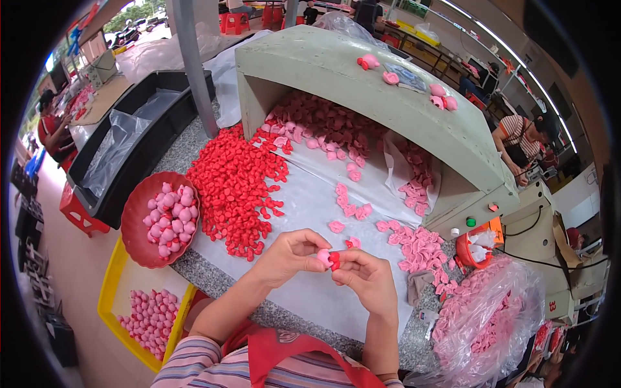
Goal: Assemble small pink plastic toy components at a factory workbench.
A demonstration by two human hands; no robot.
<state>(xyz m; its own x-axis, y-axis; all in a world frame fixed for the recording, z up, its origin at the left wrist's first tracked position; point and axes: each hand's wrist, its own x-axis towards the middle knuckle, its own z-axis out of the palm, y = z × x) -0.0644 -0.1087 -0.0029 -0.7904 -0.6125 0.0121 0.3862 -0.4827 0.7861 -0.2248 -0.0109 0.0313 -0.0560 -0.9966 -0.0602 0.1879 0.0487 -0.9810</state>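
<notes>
1. Pink and red meet in one small piece (327,258), located between the fingertips of both hands, over the white sheet (304,213). From where I stand, the left hand (292,258) pinches its pink side and the right hand (363,273) its red side.
2. Risk: crooked join. Likely cause: uneven pressure from the two pinches. The fingertips cover part of the seam; I cannot tell whether the halves are seated.
3. Risk: dents. Likely cause: excess squeeze, if the material is as soft as it looks.
4. Risk: dropped piece. Likely cause: one pinch releasing early. It could land among the loose pink petal-shaped parts (420,252) on the right and be hard to pick out.
5. Risk: scattered stock. Likely cause: the left forearm sweeping the heap of red parts (236,187), whose near edge lies close to that wrist.
6. Risk: spilled bowl. Likely cause: an elbow knock. The red bowl (132,223), loaded with pink-and-red balls (171,220), sits at the left edge of the bench (275,318) and appears to overhang it, near the yellow tray (110,284).
</notes>
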